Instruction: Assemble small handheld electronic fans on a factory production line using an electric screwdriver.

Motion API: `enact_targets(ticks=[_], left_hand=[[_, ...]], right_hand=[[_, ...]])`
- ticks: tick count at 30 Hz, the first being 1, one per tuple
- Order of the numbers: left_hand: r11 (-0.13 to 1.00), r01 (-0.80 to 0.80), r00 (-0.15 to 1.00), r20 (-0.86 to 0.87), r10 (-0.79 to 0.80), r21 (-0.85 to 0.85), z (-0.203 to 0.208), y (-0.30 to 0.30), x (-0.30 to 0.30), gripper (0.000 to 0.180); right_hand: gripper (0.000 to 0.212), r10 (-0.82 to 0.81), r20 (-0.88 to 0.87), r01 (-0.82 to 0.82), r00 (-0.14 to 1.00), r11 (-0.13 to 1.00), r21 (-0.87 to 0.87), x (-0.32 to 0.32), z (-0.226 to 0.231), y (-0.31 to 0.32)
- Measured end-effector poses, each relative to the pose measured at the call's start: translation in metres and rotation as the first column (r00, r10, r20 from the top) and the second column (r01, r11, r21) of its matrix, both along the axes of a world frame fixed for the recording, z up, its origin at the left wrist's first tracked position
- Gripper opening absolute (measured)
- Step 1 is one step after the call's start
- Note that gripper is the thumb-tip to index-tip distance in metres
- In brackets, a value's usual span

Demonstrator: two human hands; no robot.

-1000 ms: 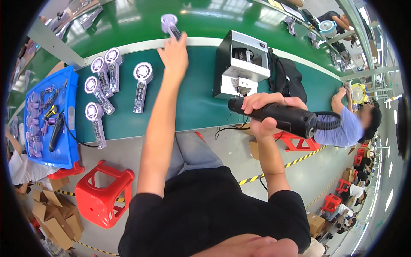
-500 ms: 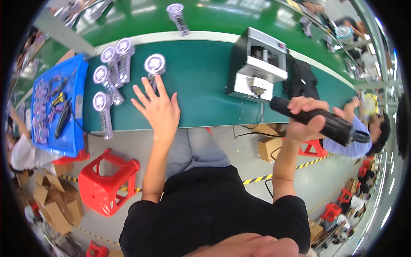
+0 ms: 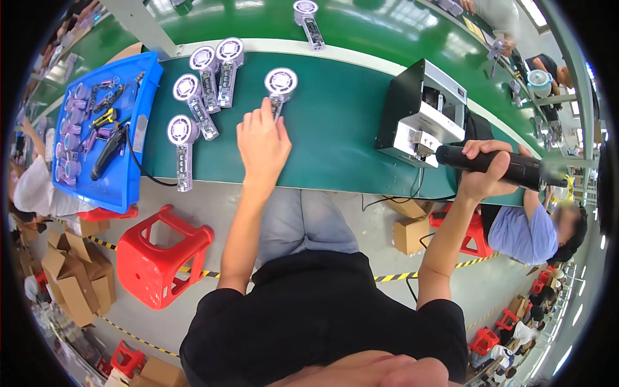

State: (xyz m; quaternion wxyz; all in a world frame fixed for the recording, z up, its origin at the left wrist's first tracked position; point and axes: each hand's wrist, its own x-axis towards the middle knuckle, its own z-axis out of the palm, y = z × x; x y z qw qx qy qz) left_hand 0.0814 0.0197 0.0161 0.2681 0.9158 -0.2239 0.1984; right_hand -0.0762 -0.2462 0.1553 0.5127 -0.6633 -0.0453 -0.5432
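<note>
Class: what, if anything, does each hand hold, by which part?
Right hand: black tool, round its body. Left hand: at a lilac device's handle; hold unclear.

The person wears a plain black T-shirt [image 3: 322,316], its short sleeves [image 3: 218,311] loose and ending on the upper arms. The jeans [image 3: 308,222] are a faded grey-blue, paler over the thighs. The forearms [image 3: 247,222], left hand [image 3: 264,143] and right hand [image 3: 482,178] are bare.

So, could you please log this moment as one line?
Left grip: at near end of round-headed purple device | Right grip: holding black cylindrical tool | Green table: four similar devices beside blue tray
</note>
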Motion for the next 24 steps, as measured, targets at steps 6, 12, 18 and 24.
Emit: enact_targets(ticks=[6, 12, 18, 24], left_hand=[[1.000, -0.010, 0.997, -0.075, 0.009, -0.018, 0.009, -0.004, -0.007, 0.054], [0.866, 0.306, 0.948, 0.041, -0.316, -0.396, 0.039, -0.074, 0.013, 0.027], [0.873, -0.206, 0.955, -0.287, 0.080, -0.443, -0.026, -0.172, 0.101, 0.040], [0.883, -0.206, 0.924, -0.382, 0.033, -0.421, -0.031, -0.163, 0.162, 0.064]], right_hand=[[0.050, 0.024, 0.028, -0.024, 0.999, 0.999, -0.029, 0.001, 0.005, 0.009], [0.052, 0.087, 0.019, -0.088, 0.996, 0.996, 0.015, -0.008, 0.009, 0.015], [0.051, 0.102, 0.040, -0.105, 0.994, 0.992, 0.064, -0.021, 0.019, 0.027], [0.053, 0.060, 0.022, -0.061, 0.998, 0.995, 0.079, -0.050, 0.023, 0.016]])
